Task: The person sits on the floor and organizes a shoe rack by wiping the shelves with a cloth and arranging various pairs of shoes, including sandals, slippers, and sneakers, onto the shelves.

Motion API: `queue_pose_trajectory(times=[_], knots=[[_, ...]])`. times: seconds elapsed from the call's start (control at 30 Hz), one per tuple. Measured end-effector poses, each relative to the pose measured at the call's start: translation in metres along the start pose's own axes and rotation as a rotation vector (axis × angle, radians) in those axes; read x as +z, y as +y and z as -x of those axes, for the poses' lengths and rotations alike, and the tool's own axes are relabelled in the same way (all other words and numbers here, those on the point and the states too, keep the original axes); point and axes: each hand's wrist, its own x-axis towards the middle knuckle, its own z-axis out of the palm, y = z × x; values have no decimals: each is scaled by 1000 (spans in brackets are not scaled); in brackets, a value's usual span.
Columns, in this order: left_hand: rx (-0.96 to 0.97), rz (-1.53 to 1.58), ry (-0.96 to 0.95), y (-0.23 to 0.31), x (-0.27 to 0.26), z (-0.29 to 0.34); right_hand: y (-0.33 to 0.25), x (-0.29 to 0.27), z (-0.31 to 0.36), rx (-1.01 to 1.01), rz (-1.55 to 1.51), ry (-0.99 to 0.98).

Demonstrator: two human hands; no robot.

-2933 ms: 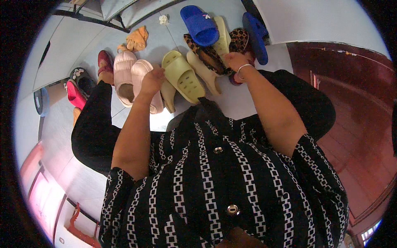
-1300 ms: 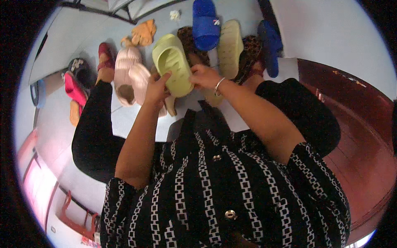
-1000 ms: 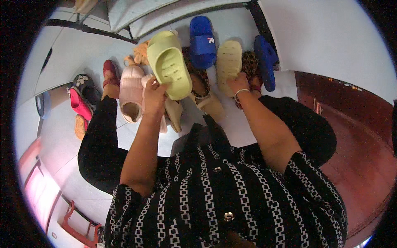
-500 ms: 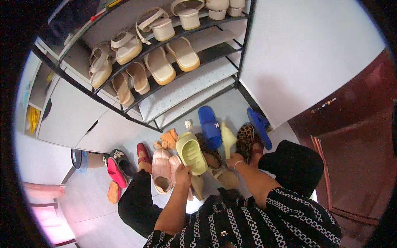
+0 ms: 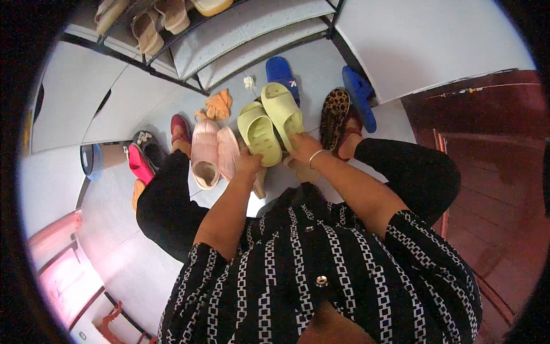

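My left hand [image 5: 250, 164] is closed on the heel end of a light green slide slipper [image 5: 256, 126]. A matching light green slide slipper [image 5: 279, 103] is in my right hand [image 5: 303, 148], gripped at its heel. Both slippers face up side by side, toes pointing away from me, the right one a little farther off. Just left of them lie pink padded slippers [image 5: 205, 143]. Behind them is a blue slipper [image 5: 281, 70], partly covered. Beige shoes [image 5: 302, 171] show in part beneath my right wrist.
A leopard-print shoe [image 5: 334, 117] and a blue slipper [image 5: 359, 97] lie at right, beside my red shoe [image 5: 352, 129]. Orange footwear [image 5: 217, 105] and a white flower [image 5: 249, 82] lie farther off. A black-framed shoe rack [image 5: 206, 34] stands ahead, a bin [image 5: 106, 159] at left.
The right slipper has turned from edge-on to face up and come beside the left one. The whole view has shifted, so the rack sits higher and more of my shirt shows.
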Motion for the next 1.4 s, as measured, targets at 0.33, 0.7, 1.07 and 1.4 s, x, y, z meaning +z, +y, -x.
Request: queue_pose_trajectory(times=[0.33, 0.7, 1.07, 1.4], knots=[[-356, 239, -201, -26, -13, -33, 72, 34, -63, 491, -367, 68], [306, 284, -176, 93, 17, 35, 33, -65, -58, -112, -1193, 338], [511, 311, -516, 346, 107, 44, -12, -344, -82, -174, -1720, 109], [661, 326, -98, 442, 170, -16, -22, -404, -195, 76, -1570, 448]])
